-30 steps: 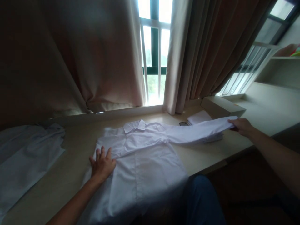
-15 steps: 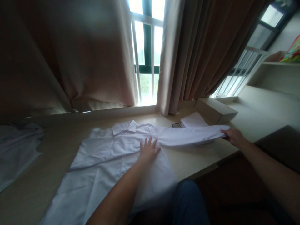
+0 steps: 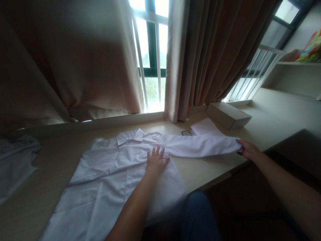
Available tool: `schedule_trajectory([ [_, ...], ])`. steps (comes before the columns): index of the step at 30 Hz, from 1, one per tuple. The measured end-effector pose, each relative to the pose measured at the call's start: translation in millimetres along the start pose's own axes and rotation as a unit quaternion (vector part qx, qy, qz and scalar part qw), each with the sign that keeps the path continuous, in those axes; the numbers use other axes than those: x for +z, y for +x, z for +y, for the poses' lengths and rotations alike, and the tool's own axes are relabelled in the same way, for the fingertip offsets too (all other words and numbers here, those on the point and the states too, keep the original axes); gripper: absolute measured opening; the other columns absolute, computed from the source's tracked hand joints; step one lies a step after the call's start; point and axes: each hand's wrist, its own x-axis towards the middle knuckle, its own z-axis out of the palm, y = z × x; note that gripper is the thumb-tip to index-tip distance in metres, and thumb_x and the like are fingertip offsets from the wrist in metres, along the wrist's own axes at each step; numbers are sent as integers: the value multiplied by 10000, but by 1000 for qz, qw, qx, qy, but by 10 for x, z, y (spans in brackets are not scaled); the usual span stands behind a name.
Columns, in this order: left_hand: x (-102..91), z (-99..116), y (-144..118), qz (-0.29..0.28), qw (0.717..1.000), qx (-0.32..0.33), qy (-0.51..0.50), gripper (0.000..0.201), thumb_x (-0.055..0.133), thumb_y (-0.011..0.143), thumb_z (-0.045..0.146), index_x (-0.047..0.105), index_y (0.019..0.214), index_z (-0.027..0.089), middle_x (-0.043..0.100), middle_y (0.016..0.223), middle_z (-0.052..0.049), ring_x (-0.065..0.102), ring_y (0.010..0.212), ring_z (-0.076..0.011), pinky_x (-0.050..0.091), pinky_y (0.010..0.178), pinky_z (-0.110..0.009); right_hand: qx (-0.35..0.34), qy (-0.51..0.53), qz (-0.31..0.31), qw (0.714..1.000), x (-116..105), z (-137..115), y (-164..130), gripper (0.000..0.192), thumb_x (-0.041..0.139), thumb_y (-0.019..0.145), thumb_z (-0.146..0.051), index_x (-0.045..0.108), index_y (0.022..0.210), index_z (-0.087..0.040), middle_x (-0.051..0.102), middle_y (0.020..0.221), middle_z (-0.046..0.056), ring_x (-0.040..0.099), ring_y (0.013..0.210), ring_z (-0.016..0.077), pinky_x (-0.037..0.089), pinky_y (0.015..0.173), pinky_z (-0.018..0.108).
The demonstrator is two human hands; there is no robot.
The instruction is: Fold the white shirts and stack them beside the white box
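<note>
Pinching the cuff end of the sleeve [image 3: 200, 146] between thumb and fingers, the right hand [image 3: 247, 149] holds it out to the right, while the left hand [image 3: 156, 163] lies on the white collared shirt [image 3: 107, 190] near the shoulder, its fingers spread. The shirt lies on the pale desk [image 3: 200, 172], its lower part toward the person. A folded white cloth [image 3: 205, 127] sits just behind the sleeve, near a cardboard box [image 3: 228, 115]; another white garment [image 3: 16, 164] lies at far left.
</note>
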Motion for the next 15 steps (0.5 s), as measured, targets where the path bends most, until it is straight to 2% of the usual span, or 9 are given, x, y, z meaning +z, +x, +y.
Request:
schedule_trajectory([
  [3, -9, 8, -11, 2, 1000, 1, 1, 694, 298, 885, 639, 320, 1496, 313, 218, 1603, -38, 131, 1480, -304, 68, 1176, -569, 18, 5, -32, 999, -23, 25, 0, 104, 633, 857, -262, 627, 945, -208, 689, 756, 18, 638, 584, 139, 564, 571, 278],
  [7, -9, 14, -15, 0, 1000, -6, 2, 695, 301, 881, 642, 314, 1498, 320, 208, 1607, -27, 113, 1485, -292, 54, 1182, -556, 42, -16, -72, 996, 3, 51, 17, 189, 695, 793, -190, 641, 974, -197, 713, 815, 47, 670, 632, 165, 580, 583, 275],
  [10, -2, 10, -9, -2, 1000, -7, 4, 699, 288, 882, 648, 312, 1499, 319, 205, 1607, -26, 115, 1484, -294, 48, 1181, -557, 31, -24, -52, 998, 40, 38, 18, 192, 690, 770, -115, 635, 927, -209, 707, 800, 37, 658, 606, 156, 572, 557, 250],
  [15, 18, -15, 2, -4, 1000, -1, 4, 707, 264, 881, 664, 306, 1500, 326, 201, 1608, -23, 101, 1487, -284, 43, 1183, -554, -22, -68, -12, 997, 95, -44, -47, 162, 720, 750, -120, 625, 867, -182, 693, 788, 66, 633, 601, 171, 540, 525, 255],
])
